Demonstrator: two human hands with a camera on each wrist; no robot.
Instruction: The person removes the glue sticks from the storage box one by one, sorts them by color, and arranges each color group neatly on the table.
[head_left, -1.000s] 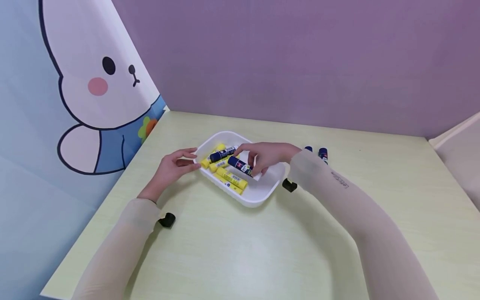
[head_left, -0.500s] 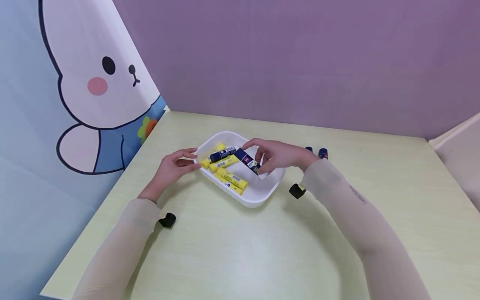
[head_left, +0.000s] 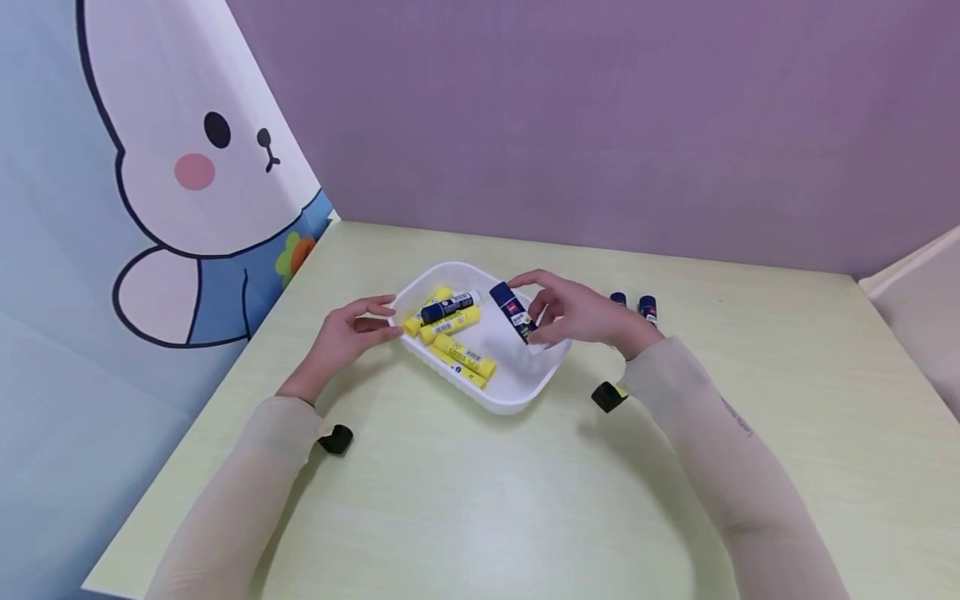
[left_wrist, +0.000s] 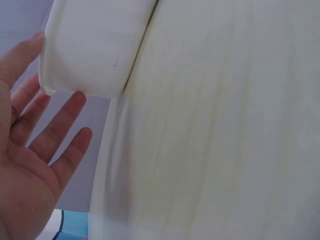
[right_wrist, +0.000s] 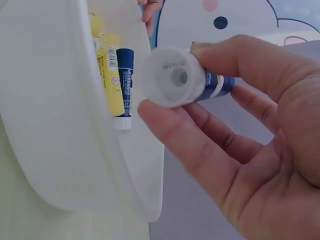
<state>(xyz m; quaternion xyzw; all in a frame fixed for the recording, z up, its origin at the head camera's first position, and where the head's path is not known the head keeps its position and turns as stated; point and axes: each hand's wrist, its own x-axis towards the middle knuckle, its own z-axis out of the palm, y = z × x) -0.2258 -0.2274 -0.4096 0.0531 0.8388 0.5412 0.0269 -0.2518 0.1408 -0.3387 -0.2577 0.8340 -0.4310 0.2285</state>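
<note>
Navy glue stick [head_left: 513,311] is pinched by right hand [head_left: 573,312] above white tray [head_left: 512,368] and best kept clear of rim [head_left: 504,407] touched by loosely spread left hand [head_left: 339,342].

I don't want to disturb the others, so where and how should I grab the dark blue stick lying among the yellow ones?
Probably pinch its white end from above, on the side nearest the right hand: the dark blue stick is lying down, and that end pokes past the yellow stick beside it.
</note>
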